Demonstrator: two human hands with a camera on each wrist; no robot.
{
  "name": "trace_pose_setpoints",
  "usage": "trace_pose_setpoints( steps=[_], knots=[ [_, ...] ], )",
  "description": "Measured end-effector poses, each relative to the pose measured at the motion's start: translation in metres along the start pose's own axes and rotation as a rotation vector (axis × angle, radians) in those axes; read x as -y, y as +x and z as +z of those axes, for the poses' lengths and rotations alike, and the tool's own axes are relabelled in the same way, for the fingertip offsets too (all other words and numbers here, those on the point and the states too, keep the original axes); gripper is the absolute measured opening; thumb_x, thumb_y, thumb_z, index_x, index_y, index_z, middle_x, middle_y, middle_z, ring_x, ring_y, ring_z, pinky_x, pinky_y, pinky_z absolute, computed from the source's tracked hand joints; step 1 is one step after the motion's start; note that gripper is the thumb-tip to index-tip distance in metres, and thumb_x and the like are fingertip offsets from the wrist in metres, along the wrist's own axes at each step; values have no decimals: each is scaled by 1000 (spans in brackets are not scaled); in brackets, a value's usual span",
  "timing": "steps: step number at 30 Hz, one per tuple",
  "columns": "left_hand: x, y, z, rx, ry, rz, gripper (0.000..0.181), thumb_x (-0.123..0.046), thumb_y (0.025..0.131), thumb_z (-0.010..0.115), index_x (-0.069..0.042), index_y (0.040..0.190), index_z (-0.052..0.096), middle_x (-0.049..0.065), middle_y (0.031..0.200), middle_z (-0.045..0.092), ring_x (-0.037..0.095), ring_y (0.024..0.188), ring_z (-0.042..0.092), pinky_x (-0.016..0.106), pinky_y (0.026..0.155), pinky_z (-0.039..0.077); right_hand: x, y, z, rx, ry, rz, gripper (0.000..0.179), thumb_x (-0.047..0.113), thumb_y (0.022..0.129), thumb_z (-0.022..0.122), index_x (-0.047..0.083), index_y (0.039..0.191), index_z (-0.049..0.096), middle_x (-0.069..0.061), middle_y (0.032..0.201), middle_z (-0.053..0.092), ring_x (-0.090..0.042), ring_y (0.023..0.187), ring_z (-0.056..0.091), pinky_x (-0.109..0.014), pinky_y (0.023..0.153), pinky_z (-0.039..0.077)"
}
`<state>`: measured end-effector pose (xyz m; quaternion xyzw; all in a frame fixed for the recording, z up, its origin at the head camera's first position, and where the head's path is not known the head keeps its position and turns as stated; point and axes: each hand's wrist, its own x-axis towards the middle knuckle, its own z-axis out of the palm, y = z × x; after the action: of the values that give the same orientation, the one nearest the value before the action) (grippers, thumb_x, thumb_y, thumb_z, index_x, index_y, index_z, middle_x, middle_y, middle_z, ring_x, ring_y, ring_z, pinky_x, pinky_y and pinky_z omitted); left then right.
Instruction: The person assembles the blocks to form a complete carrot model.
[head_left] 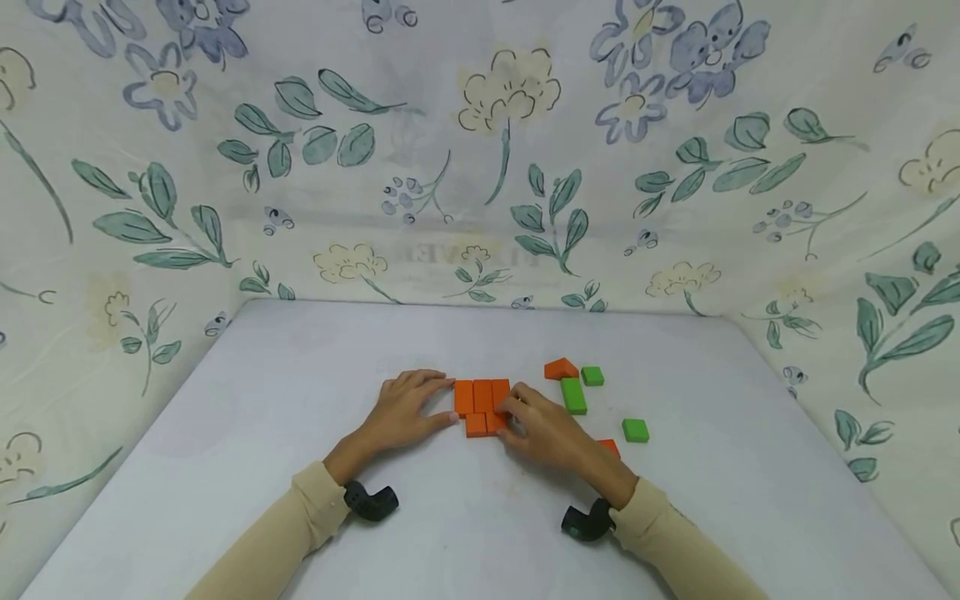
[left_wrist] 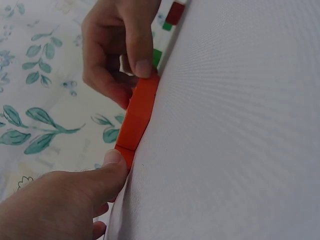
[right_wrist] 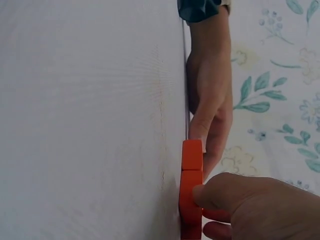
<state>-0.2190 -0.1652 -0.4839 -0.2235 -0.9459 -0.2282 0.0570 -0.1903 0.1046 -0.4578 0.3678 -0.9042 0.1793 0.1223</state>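
Several flat orange blocks lie together on the white table, three upright ones (head_left: 483,397) side by side and two smaller ones (head_left: 476,426) below them. My left hand (head_left: 401,412) rests at the group's left side, its index fingertip by the upper left corner and its thumb touching lower down. At the right side, my right hand (head_left: 547,429) has curled fingers and pinches the lower right orange block (head_left: 492,423). Its thumb presses the near face of an orange block (right_wrist: 190,200) in the right wrist view. The right fingertips partly cover the group's right edge.
Right of the group lie an orange angled block (head_left: 559,369), a long green block (head_left: 573,396) and a small green block (head_left: 592,376). Another green block (head_left: 635,430) sits farther right. An orange piece (head_left: 610,447) is partly hidden by the right forearm. Floral cloth (head_left: 450,208) surrounds the table.
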Motion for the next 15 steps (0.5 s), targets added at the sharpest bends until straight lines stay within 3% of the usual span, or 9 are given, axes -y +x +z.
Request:
trace_pose_setpoints(
  steps=[5,8,12,15],
  knots=[
    [1,0,-1,3,-1,-11,63,-54,90,68,-22,142,57,5,146,53,31,137,44,53,101,34,0,1,-1,2,9,-8,24,20,88,78,9,108,72,-1,97,54,-10,80,52,-18,71,49],
    [1,0,0,12,-2,-20,63,-55,89,67,-22,143,57,5,147,52,31,137,44,53,101,33,-1,1,-6,23,47,35,24,22,90,75,9,111,70,-2,100,56,-10,84,55,-20,75,52],
    [1,0,0,23,-4,-21,63,-55,90,66,-22,143,56,5,147,52,31,138,43,53,101,33,-5,-2,-22,9,109,112,23,21,93,72,10,113,69,-2,101,59,-12,90,59,-24,79,55],
    [0,-1,-1,19,5,-14,63,-55,90,66,-22,143,56,5,147,52,31,137,43,54,100,34,-11,-5,-35,-30,137,109,21,16,92,73,8,112,69,-1,97,63,-16,88,62,-30,76,57]
  ],
)
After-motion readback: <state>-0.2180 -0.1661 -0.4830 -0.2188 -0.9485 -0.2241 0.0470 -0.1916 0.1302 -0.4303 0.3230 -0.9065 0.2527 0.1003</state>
